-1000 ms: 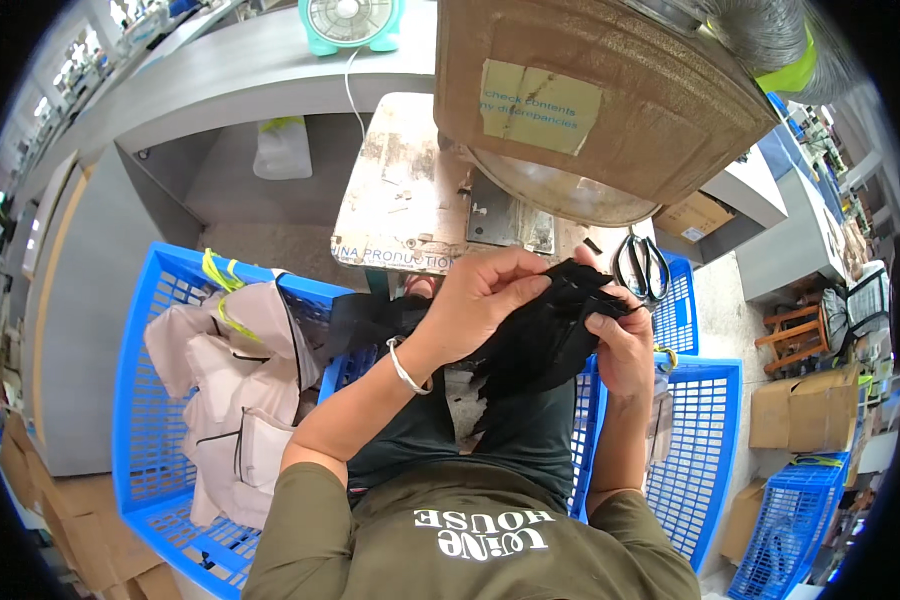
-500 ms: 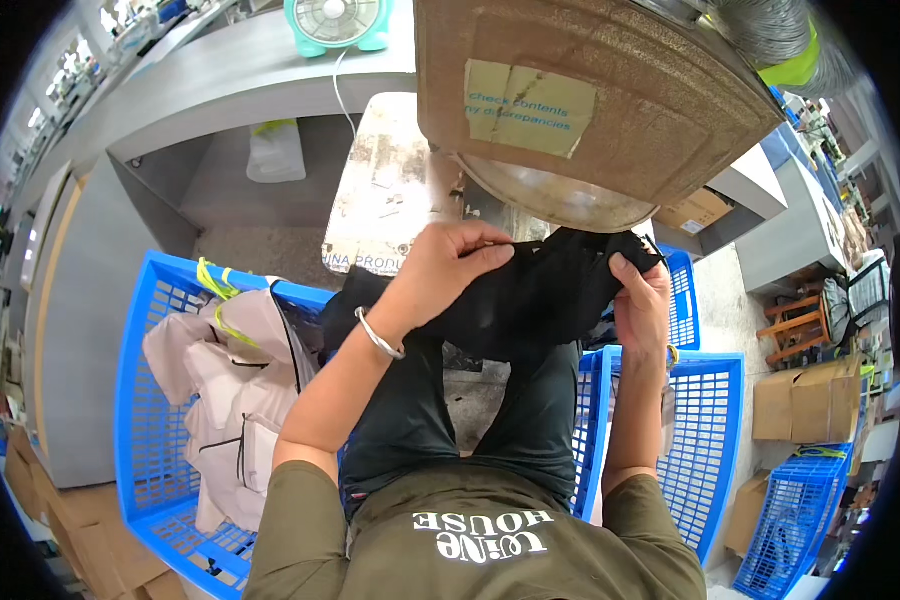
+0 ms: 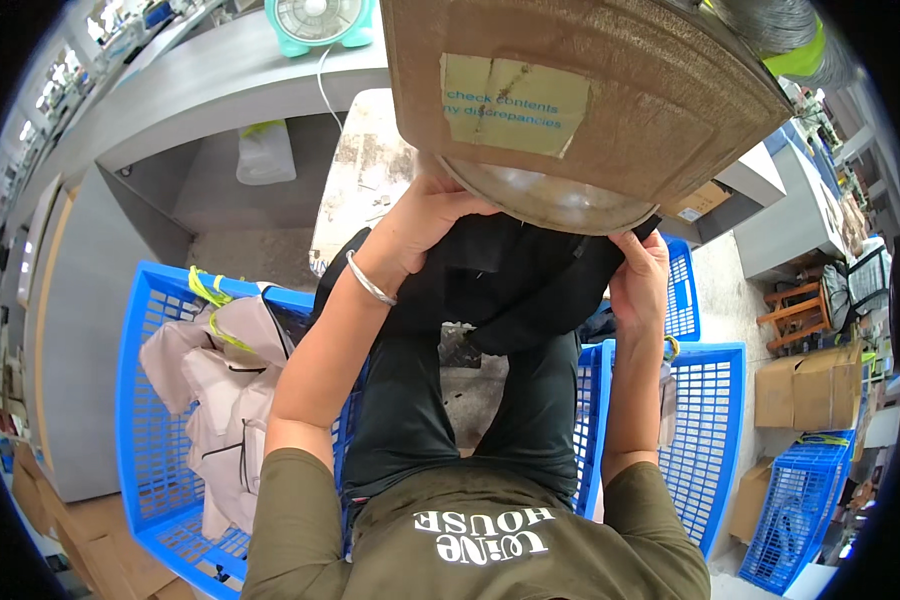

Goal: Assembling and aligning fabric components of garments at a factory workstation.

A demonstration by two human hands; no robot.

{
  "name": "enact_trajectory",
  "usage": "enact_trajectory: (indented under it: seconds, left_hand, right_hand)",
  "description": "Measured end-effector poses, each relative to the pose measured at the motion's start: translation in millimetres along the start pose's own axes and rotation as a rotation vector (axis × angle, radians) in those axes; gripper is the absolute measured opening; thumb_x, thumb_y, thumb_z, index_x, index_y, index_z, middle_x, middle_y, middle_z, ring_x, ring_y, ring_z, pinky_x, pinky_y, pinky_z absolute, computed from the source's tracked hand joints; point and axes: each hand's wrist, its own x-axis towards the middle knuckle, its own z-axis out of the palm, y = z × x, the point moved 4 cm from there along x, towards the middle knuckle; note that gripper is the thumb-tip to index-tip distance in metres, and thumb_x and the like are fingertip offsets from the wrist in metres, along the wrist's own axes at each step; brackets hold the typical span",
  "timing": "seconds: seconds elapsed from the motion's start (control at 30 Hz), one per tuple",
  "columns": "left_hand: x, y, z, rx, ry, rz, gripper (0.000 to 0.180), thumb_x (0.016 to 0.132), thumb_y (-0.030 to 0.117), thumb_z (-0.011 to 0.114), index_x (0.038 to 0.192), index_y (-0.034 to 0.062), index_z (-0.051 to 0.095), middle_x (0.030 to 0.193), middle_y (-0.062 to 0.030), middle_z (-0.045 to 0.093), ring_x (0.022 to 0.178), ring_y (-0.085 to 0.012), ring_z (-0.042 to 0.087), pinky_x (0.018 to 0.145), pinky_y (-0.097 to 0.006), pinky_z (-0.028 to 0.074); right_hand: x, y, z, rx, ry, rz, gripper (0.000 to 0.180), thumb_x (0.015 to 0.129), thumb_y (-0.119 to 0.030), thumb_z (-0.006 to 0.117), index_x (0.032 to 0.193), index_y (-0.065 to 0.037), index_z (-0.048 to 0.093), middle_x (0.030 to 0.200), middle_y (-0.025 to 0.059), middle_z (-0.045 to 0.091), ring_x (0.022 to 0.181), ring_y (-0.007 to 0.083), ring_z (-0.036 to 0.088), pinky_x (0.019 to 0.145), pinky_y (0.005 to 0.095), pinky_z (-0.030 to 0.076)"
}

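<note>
I am gripping the black garment [image 3: 515,285] at frame centre with my left hand [image 3: 425,225] and right hand [image 3: 638,275], fingers closed on it, and it may snag on the cardboard box [image 3: 580,100] overhead.

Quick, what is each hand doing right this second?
Left hand: closed on the black garment.
Right hand: closed on the same black garment, at its other end.

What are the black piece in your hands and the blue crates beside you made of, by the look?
Black garment: soft matte fabric, folding and sagging between left hand and right hand. Blue crates: rigid moulded plastic, probably, with an open lattice wall.
</note>
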Motion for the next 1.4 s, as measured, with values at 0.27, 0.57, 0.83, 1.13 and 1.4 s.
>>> enact_trajectory:
  seconds: [0.27,0.57,0.83,1.13,1.4]
  left_hand:
    - [-25,-1,-30,-0.054,0.195,0.000,0.017,0.088,0.003,0.064,0.103,-0.0047,0.067,0.096,-0.0030,0.068,0.088,-0.0093,0.060,0.081,-0.024,0.048]
    - [-77,-23,46,-0.048,0.169,0.153,0.008,0.091,0.005,0.065,0.095,-0.0021,0.064,0.081,0.0041,0.061,0.074,-0.0021,0.051,0.067,-0.018,0.043]
    - [-76,-35,47,0.083,0.000,0.111,0.011,0.091,0.005,0.065,0.099,-0.0029,0.065,0.083,0.0029,0.064,0.077,-0.0028,0.054,0.070,-0.020,0.045]
    - [-65,-34,26,0.500,0.042,0.123,0.019,0.089,0.011,0.067,0.104,-0.0013,0.068,0.082,-0.0023,0.069,0.073,-0.0049,0.057,0.070,-0.024,0.048]
    - [-13,-28,9,0.351,0.029,0.097,0.022,0.085,0.015,0.068,0.093,-0.0058,0.070,0.075,-0.0061,0.068,0.071,-0.0073,0.057,0.066,-0.027,0.047]
  right_hand:
    - [-25,-36,-16,-0.058,0.076,-0.104,0.041,0.084,0.000,0.065,0.124,0.002,0.058,0.112,0.0100,0.064,0.097,0.0193,0.064,0.092,0.0303,0.049]
    - [-96,-21,19,-0.140,-0.316,0.022,0.025,0.071,0.006,0.071,0.094,-0.001,0.066,0.131,0.0229,0.057,0.122,0.0291,0.056,0.106,0.0399,0.040]
    - [-79,-15,10,-0.145,-0.175,0.098,0.023,0.078,0.010,0.066,0.098,0.000,0.066,0.108,0.0104,0.067,0.096,0.0177,0.064,0.088,0.0279,0.049]
    - [-41,-10,-2,-0.058,-0.014,0.057,0.023,0.084,0.002,0.068,0.106,-0.001,0.065,0.098,0.0039,0.067,0.088,0.0133,0.063,0.082,0.0258,0.049]
    - [-13,8,-14,-0.019,0.137,0.016,0.023,0.084,0.001,0.069,0.107,-0.001,0.066,0.101,0.0064,0.070,0.091,0.0146,0.065,0.084,0.0278,0.050]
